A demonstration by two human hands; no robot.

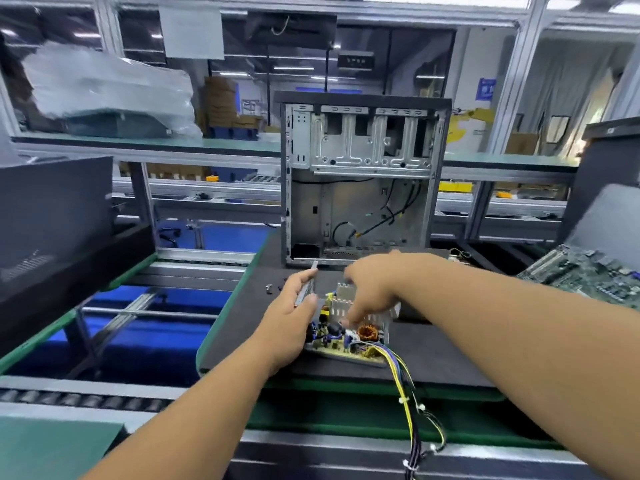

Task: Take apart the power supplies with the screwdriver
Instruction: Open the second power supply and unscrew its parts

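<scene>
An opened power supply [346, 344] lies on the black mat [433, 348], its circuit board bare with a copper coil, heat sinks and a bundle of yellow, purple and black wires [408, 403] trailing toward me. My left hand [294, 317] grips the left side of the unit, thumb against a thin grey metal panel [306, 285] that stands up on edge. My right hand [370, 289] reaches down over the board, fingers curled onto the metal heat sink. No screwdriver is in sight.
An empty computer case [360, 178] stands open just behind the unit. Small dark screws [273, 288] lie on the mat to the left. A green motherboard [588, 271] rests at the right, a dark case [52, 216] at the left, roller conveyor rails below.
</scene>
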